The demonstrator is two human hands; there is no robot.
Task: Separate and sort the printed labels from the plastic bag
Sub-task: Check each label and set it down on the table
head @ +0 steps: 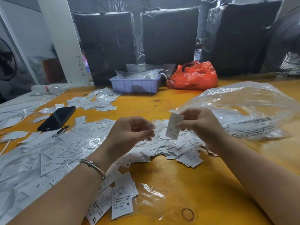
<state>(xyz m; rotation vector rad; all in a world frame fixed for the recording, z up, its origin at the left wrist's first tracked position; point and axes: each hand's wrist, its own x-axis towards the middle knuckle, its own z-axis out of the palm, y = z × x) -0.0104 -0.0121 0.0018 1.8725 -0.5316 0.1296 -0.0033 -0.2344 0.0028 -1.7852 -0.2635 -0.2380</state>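
Right hand point(200, 122) pinches one printed label point(173, 127) upright, print turned toward the eyes, likely to read its size. Left hand point(129, 133) hovers beside it, fingers loosely curled, apparently empty. Below them sits the unsorted label heap point(175, 148) on the table point(186, 184); the clear plastic bag point(248, 108) lies slack to the right.

2 hands: left hand point(129, 132), right hand point(201, 125). 1 label point(174, 126) held up; loose labels point(48, 153) on the table are too many to count. 1 clear bag point(253, 109), 1 red bag point(194, 75), 1 tray point(134, 86), 1 phone point(56, 118), 3 black bales point(168, 34), 1 rubber band point(187, 214), 1 bracelet point(92, 166).
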